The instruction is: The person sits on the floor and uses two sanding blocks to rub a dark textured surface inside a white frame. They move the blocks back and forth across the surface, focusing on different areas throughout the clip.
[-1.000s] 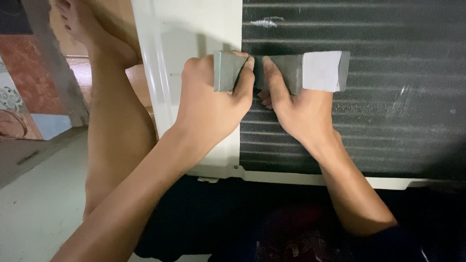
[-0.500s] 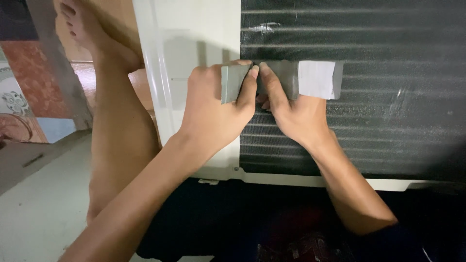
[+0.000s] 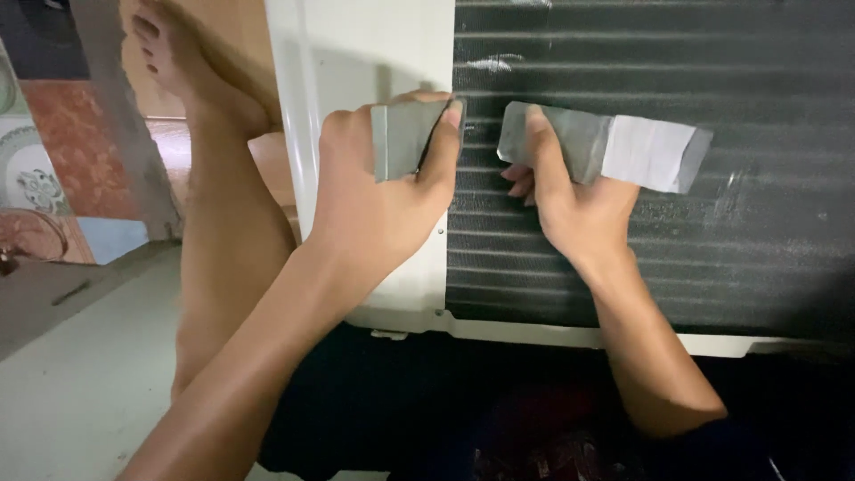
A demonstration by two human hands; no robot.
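We see the left hand [image 3: 378, 191] closed around a short grey piece of tape [image 3: 401, 138], thumb along its right edge and fingers wrapped behind, holding it against the white side panel [image 3: 374, 53] of an appliance. At about three o'clock from it, a small gap away, the right hand [image 3: 570, 200] grips a longer strip of tape [image 3: 623, 147]: its thumb lies across the grey part near the left end, the other fingers curl behind, and the pale, whitish end sticks out towards three o'clock past the hand. The two pieces of tape are apart, not touching. Behind the right hand spreads the dark finned grille [image 3: 677, 258], ribbed in horizontal lines with a few pale scuffs; the longer strip sits in front of it, though we cannot tell how much of it is stuck down. At nine o'clock from the left hand a bare leg [image 3: 223, 240] runs up along the panel, its foot [image 3: 169, 44] at about eleven o'clock. A pale floor [image 3: 71, 392] lies at seven o'clock.
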